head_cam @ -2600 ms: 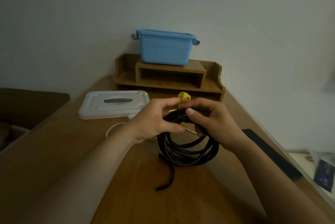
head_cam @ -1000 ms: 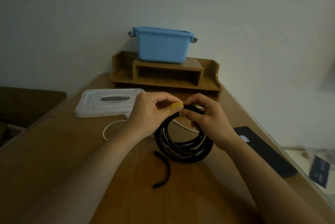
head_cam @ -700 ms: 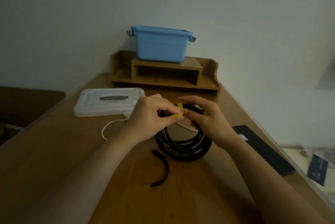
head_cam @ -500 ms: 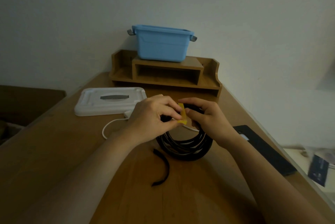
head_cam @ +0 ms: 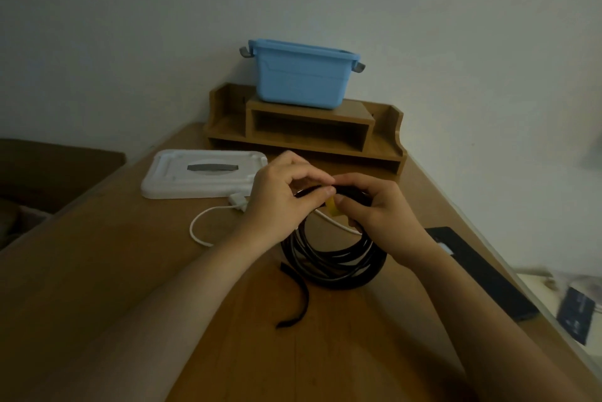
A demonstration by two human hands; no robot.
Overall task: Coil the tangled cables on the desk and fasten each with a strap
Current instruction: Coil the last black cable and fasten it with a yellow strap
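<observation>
Black cable (head_cam: 337, 273), wound into a round coil, sits near the middle of the desk (head_cam: 123, 274). Its lower arc seems to rest on the wood and its upper arc is lifted into both hands. A yellow strap (head_cam: 333, 208) crosses the bundle at the very top, in the gap where the two hands meet.

The left hand (head_cam: 280, 203) has its thumb and forefinger closed together on the strap. The right hand (head_cam: 378, 217) curls its fingers round the top arc of the cable, thumb pressed beside the strap. The hands are touching or nearly so, and neither is nearer to the work. The coil hangs below them, towards the person. At the pinch the strands run left to right and the strap lies across them, so I judge the closing pull must go round the bundle, not along it.

A loose black strap (head_cam: 297, 302) lies on the desk just in front of the coil. A white cable (head_cam: 203, 222) loops on the wood behind the left hand, not coiled. Further back are a white lid (head_cam: 195, 178) towards the left edge, a wooden organiser (head_cam: 309, 129) against the wall at the far edge with a blue bin (head_cam: 301, 79) on top, and a dark flat object (head_cam: 482, 271) by the right edge.
</observation>
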